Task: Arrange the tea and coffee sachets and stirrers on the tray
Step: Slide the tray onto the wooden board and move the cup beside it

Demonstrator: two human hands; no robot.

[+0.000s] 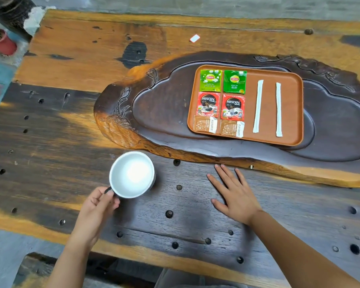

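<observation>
An orange-brown tray [291, 113] rests on a dark carved wooden tea board [160, 113]. On its left half lie two green Lipton tea sachets [210, 80] [234, 81], below them two red Nescafé coffee sachets [208, 104] [232, 107], and at the front two brown sugar sachets [205, 124] [231, 128]. Two white wrapped stirrers [258, 106] [278, 109] lie side by side on the right half. My left hand [96, 206] pinches the handle of an empty white cup [131, 174] on the table. My right hand [233, 192] lies flat and open on the table in front of the tea board.
The table [71, 125] is rough wood with many round holes. A small white tag [194, 38] lies at the back. A red plant pot [3, 43] stands off the table's far left corner.
</observation>
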